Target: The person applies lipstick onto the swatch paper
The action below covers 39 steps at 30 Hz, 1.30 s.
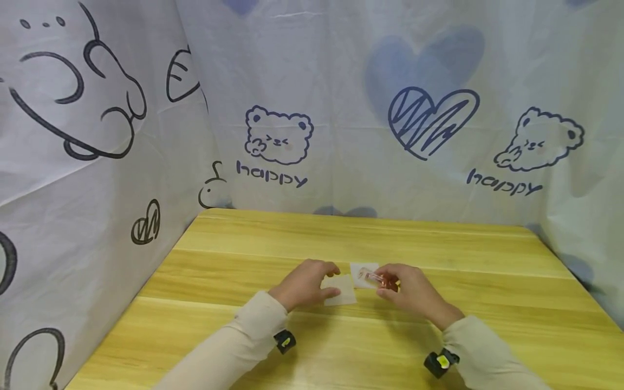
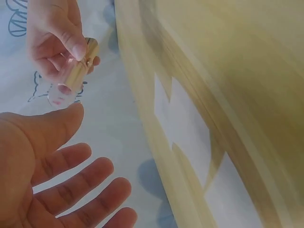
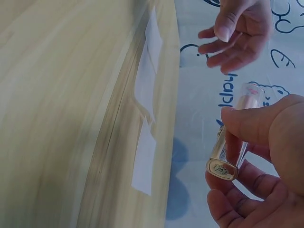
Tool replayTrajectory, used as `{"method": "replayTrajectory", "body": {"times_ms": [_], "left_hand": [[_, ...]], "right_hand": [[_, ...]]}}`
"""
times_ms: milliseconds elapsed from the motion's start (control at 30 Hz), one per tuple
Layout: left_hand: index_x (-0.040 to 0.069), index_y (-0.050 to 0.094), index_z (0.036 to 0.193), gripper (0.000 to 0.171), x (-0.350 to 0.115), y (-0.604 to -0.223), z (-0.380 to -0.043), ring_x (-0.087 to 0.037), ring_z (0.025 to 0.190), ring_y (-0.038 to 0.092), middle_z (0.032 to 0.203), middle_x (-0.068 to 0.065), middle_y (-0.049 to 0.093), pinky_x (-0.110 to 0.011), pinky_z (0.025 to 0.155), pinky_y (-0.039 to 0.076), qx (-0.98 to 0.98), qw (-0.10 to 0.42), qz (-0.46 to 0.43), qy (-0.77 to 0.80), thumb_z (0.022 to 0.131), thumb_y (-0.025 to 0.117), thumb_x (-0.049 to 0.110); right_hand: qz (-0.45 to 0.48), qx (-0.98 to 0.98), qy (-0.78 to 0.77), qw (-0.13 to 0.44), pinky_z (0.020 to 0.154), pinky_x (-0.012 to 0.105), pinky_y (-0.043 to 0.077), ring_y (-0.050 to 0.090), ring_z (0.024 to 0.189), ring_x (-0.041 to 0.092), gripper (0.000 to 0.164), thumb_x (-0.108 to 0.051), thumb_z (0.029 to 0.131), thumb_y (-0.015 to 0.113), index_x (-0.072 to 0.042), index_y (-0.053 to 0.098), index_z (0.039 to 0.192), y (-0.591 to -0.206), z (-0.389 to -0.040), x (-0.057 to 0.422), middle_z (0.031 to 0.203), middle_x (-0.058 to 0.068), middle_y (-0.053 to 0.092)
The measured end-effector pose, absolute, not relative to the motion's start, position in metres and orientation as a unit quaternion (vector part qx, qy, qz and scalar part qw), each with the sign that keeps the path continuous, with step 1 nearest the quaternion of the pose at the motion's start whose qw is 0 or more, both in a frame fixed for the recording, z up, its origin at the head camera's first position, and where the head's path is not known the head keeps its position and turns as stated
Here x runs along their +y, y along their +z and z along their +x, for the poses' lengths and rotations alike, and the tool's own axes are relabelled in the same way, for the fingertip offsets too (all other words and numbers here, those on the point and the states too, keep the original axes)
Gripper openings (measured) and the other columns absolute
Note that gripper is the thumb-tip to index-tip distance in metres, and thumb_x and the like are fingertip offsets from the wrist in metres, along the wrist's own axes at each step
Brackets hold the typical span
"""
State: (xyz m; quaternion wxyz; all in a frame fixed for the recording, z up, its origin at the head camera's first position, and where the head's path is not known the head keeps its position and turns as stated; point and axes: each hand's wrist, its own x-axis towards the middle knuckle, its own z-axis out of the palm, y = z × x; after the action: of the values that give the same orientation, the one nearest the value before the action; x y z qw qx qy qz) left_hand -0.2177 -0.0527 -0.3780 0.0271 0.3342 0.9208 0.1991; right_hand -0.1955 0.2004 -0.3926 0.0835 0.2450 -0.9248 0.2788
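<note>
My right hand (image 1: 411, 290) pinches a lipstick (image 3: 227, 149) between thumb and fingers, above the table. Its body is shiny gold with a stamped round end, and a clear cap (image 2: 61, 96) covers the other end, pointing toward my left hand. Fingers hide part of the tube. My left hand (image 1: 304, 284) is held apart from the lipstick, fingers loosely spread and holding nothing. Beneath the hands, white paper pieces lie on the table in a row: one (image 1: 343, 295) beside the left hand, another (image 1: 358, 268) behind the lipstick. The left wrist view shows a further piece (image 2: 232, 199).
The yellow wood-grain table (image 1: 253, 238) reaches back to a white curtain (image 1: 351, 179) printed with hearts and bear faces. More curtain stands along the left and right sides. Each wrist wears a black strap (image 1: 285, 341).
</note>
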Motion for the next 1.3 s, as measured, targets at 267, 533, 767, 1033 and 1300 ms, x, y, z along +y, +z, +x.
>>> {"method": "replayTrajectory", "body": {"times_ms": [267, 533, 767, 1033, 1300], "left_hand": [[0.003, 0.061, 0.125, 0.042, -0.043, -0.373, -0.218, -0.025, 0.103, 0.063, 0.115, -0.010, 0.066, -0.034, 0.088, 0.051, 0.921, 0.028, 0.334, 0.198, 0.091, 0.071, 0.026], [0.005, 0.063, 0.124, 0.041, -0.037, -0.373, -0.219, -0.022, 0.103, 0.063, 0.114, -0.008, 0.067, -0.032, 0.088, 0.051, 0.921, 0.029, 0.339, 0.191, 0.090, 0.072, 0.026], [0.006, 0.064, 0.120, 0.040, -0.031, -0.372, -0.219, -0.018, 0.098, 0.063, 0.108, -0.005, 0.068, -0.030, 0.085, 0.051, 0.920, 0.028, 0.343, 0.185, 0.088, 0.074, 0.027], [0.007, 0.068, 0.112, 0.032, -0.030, -0.373, -0.216, -0.017, 0.093, 0.065, 0.102, -0.002, 0.070, -0.024, 0.080, 0.051, 0.916, 0.018, 0.357, 0.180, 0.087, 0.075, 0.026], [0.008, 0.070, 0.099, 0.020, -0.031, -0.374, -0.216, -0.012, 0.086, 0.065, 0.095, -0.001, 0.071, -0.021, 0.074, 0.051, 0.906, 0.011, 0.374, 0.199, 0.086, 0.077, 0.021]], "right_hand": [[0.267, -0.916, 0.287, 0.087, 0.060, 0.024, 0.045, 0.052, 0.071, 0.010, 0.026, -0.006, 0.082, 0.077, -0.002, 0.070, 0.106, -0.393, -0.198, 0.192, 0.081, -0.005, 0.058], [0.289, -0.909, 0.290, 0.080, 0.064, 0.029, 0.052, 0.055, 0.075, 0.009, 0.028, -0.006, 0.081, 0.078, 0.001, 0.069, 0.107, -0.394, -0.198, 0.184, 0.085, -0.003, 0.062], [0.297, -0.901, 0.307, 0.073, 0.066, 0.027, 0.054, 0.062, 0.079, 0.012, 0.028, -0.005, 0.082, 0.077, 0.002, 0.068, 0.108, -0.391, -0.197, 0.176, 0.092, 0.004, 0.068], [0.292, -0.900, 0.316, 0.064, 0.064, 0.023, 0.051, 0.063, 0.079, 0.016, 0.026, -0.006, 0.081, 0.078, -0.001, 0.070, 0.105, -0.391, -0.197, 0.169, 0.097, 0.005, 0.069], [0.296, -0.895, 0.329, 0.059, 0.064, 0.022, 0.052, 0.064, 0.080, 0.016, 0.023, -0.006, 0.081, 0.077, -0.002, 0.070, 0.102, -0.392, -0.197, 0.168, 0.095, 0.005, 0.069]]}}
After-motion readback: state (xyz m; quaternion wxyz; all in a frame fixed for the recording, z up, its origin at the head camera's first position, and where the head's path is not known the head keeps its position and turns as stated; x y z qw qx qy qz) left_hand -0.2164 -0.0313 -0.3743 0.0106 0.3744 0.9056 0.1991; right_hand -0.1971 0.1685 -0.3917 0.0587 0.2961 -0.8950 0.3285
